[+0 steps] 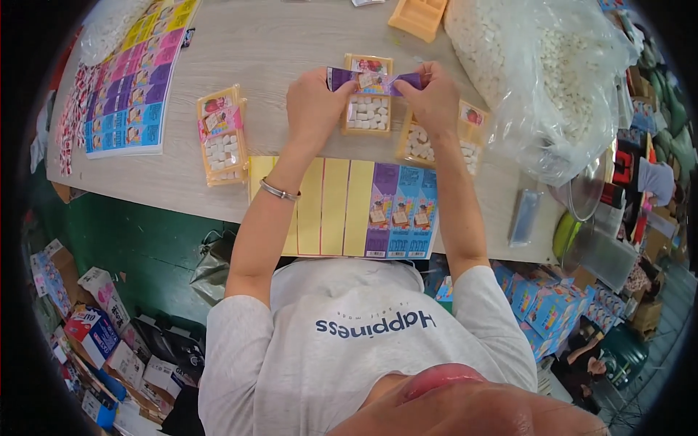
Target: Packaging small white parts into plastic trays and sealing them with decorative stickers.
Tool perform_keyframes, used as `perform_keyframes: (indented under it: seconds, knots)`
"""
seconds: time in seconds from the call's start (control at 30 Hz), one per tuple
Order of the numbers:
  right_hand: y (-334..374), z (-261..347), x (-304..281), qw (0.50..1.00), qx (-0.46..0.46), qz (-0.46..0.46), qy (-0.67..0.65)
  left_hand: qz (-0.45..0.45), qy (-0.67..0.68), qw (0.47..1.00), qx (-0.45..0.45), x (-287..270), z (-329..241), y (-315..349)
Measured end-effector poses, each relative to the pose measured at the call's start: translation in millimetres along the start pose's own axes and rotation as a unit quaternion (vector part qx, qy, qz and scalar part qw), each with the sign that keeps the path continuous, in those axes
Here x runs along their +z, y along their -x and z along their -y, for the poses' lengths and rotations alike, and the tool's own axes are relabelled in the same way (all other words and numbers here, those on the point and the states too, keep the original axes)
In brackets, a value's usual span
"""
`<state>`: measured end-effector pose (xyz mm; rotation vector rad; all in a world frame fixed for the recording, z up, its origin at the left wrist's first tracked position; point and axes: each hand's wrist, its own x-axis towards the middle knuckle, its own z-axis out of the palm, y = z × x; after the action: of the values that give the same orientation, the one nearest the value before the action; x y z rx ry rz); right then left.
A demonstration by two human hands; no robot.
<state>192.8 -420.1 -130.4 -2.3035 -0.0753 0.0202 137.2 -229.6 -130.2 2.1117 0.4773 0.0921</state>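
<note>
A purple printed sticker strip (374, 83) is stretched level between my two hands, lying across a pale-yellow tray (368, 132) with small white pieces in it. My left hand (317, 104) pinches the strip's left end between thumb and fingers. At the other end, my right hand (435, 102) pinches it the same way. Nearer me lies a label sheet (402, 211), with purple and blue stickers on its right and bare yellow backing on its left. Left of my left hand sit stacked filled trays (222, 138) with a pink label. More filled trays (471, 118) lie partly hidden under my right wrist.
A large clear plastic bag (560, 94) of white pieces takes up the right of the table. Colourful label sheets (134, 94) lie at the left. An orange-yellow tray (418, 16) is at the far edge, a clear plastic case (525, 216) at the right. Cartons (98, 338) crowd the floor.
</note>
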Motion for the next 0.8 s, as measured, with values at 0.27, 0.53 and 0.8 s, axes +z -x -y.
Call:
perform_keyframes:
  seconds: [0.27,0.53,0.8]
  knots:
    - [-1.3,1.9,8.7,0.993,-0.054,-0.039,0.094,0.03,-0.103,0.994,-0.019,8.9,-1.0,-9.7]
    - [-0.4,1.5,4.9,0.993,-0.062,-0.041,0.096,0.028,-0.029,0.998,-0.042,16.5,-4.0,-3.6]
    - [35.8,-5.4,-36.5,0.834,0.071,0.174,-0.518,0.174,0.533,0.815,-0.146,-15.5,3.8,45.9]
